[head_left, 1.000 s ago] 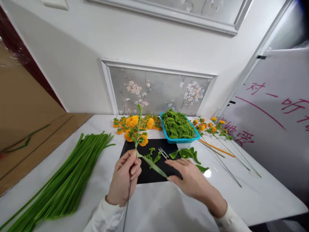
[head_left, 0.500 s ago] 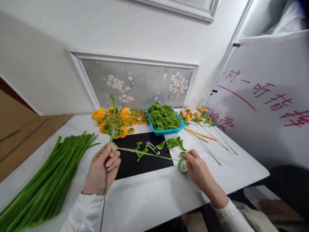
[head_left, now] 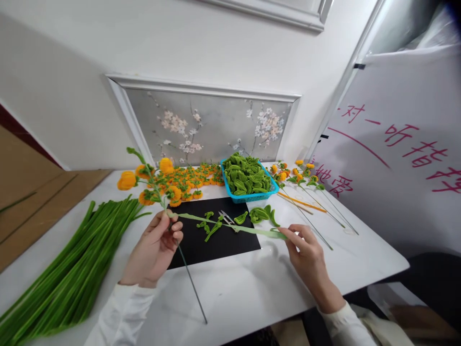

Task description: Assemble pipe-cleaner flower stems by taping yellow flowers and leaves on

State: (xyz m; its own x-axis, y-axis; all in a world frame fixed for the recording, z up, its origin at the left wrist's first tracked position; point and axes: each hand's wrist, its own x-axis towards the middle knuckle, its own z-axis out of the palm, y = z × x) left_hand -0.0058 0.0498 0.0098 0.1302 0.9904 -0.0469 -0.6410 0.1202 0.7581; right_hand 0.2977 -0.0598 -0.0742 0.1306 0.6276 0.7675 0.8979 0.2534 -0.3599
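My left hand (head_left: 154, 247) is closed on the stem (head_left: 192, 281) of a flower branch, its fingers pinching just below the orange blooms (head_left: 127, 180). The branch leans to the upper left, and its bare stem slants down to the right under the hand. A light green tape (head_left: 230, 225) stretches from that pinch across to my right hand (head_left: 306, 259), which is closed on its other end. The tape roll is not clearly visible now. Beneath the tape, small scissors (head_left: 227, 218) and green fuzzy leaf pieces (head_left: 212, 228) lie on a black mat (head_left: 201, 250).
A blue basket (head_left: 248, 197) of green leaves stands at the back, beside many orange flowers (head_left: 201, 179). Green pipe-cleaner stems (head_left: 75, 269) lie at left. Finished-looking flower stems (head_left: 313, 223) and an orange rod (head_left: 306, 203) lie at right. Loose leaves (head_left: 262, 215) sit beside the mat.
The branch has turned in my left hand: its flowers now lean left and its lower stem points right. My right hand has shifted slightly right, and the tape roll has gone from clear view.
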